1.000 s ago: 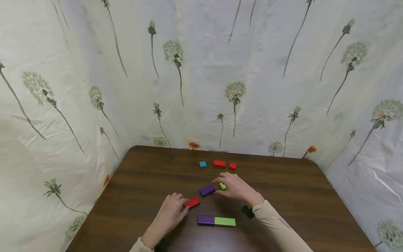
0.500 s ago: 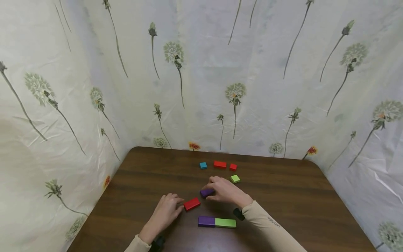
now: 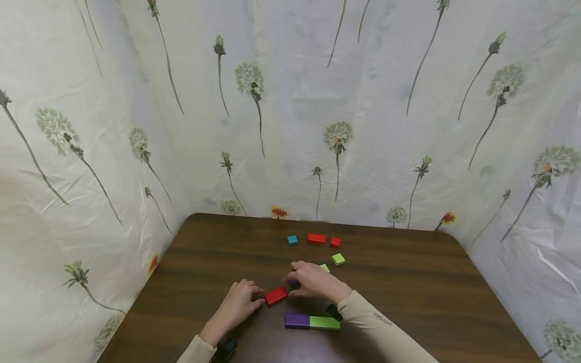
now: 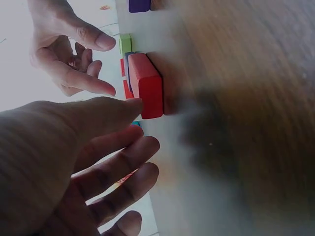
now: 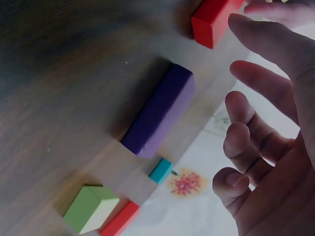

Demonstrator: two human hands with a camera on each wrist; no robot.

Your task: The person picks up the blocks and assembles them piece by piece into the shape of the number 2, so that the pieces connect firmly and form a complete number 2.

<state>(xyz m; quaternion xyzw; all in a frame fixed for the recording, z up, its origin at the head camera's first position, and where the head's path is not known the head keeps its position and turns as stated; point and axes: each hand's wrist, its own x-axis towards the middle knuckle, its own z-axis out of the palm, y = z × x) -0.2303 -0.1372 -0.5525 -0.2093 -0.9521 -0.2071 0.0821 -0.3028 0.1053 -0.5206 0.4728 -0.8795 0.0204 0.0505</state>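
My left hand (image 3: 238, 305) is just left of a red rectangular block (image 3: 276, 296), fingers loosely bent. In the left wrist view its thumb tip overlaps the end of that red block (image 4: 150, 88). Over a purple block (image 5: 160, 110) hovers my right hand (image 3: 315, 281), which hides most of it in the head view. The right wrist view shows that hand's fingers spread, apart from the purple block and holding nothing. Closer to me, a purple block (image 3: 297, 320) and a longer green block (image 3: 324, 322) lie end to end in a row.
On the brown table (image 3: 408, 282), farther back, lie a blue block (image 3: 292, 240), a red block (image 3: 316, 238), a small red block (image 3: 335, 242) and a green block (image 3: 338, 259). Another green block (image 3: 324, 267) peeks out behind the right hand. A flower-patterned curtain (image 3: 290, 126) surrounds the table.
My right hand has moved left from the green block, across the purple block toward the red one. The left hand has drawn back slightly from the red block, which stays about where it was.
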